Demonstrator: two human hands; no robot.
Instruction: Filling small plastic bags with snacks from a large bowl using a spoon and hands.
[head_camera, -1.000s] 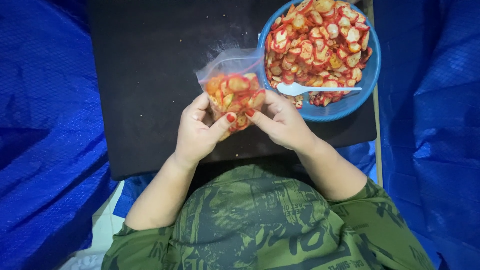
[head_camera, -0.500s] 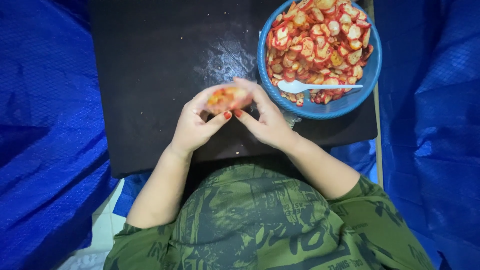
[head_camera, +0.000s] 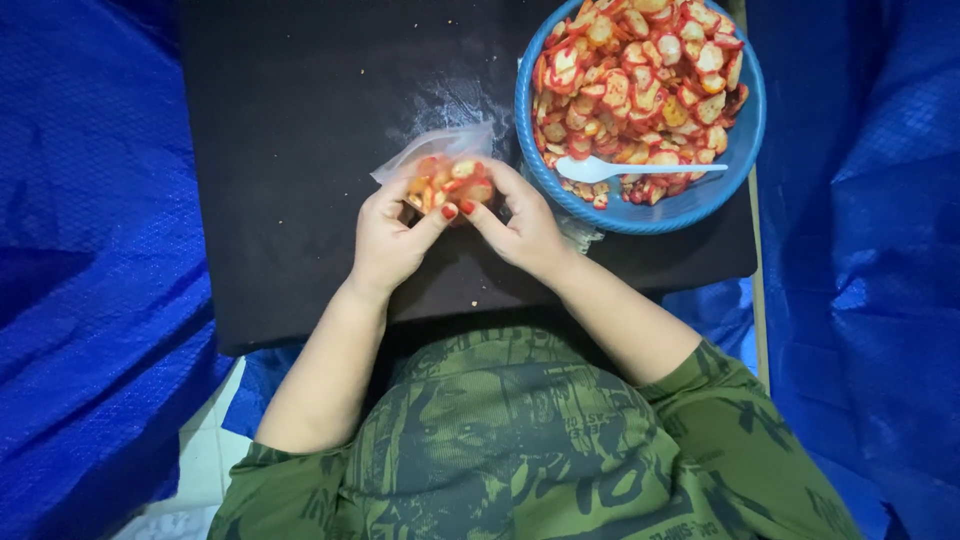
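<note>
Both hands grip one small clear bag (head_camera: 447, 172) of red-edged chips: left hand (head_camera: 392, 232) and right hand (head_camera: 522, 222) pinch it, thumbs meeting below. Bag looks filled, its top loose and unsealed. Blue bowl (head_camera: 640, 212) beside it holds many more chips and a white spoon (head_camera: 630, 170). Black board (head_camera: 300, 130); blue tarp (head_camera: 90, 250) around.

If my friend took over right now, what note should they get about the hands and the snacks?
Left hand and right hand: both grip one small clear bag partly filled with red-edged chips, held over the black board.
Blue bowl, at the board's far right, is heaped with the same chips; a white spoon lies in it.
Done: chips in the bag.
Left: bag looks unsealed; bowl full.
</note>
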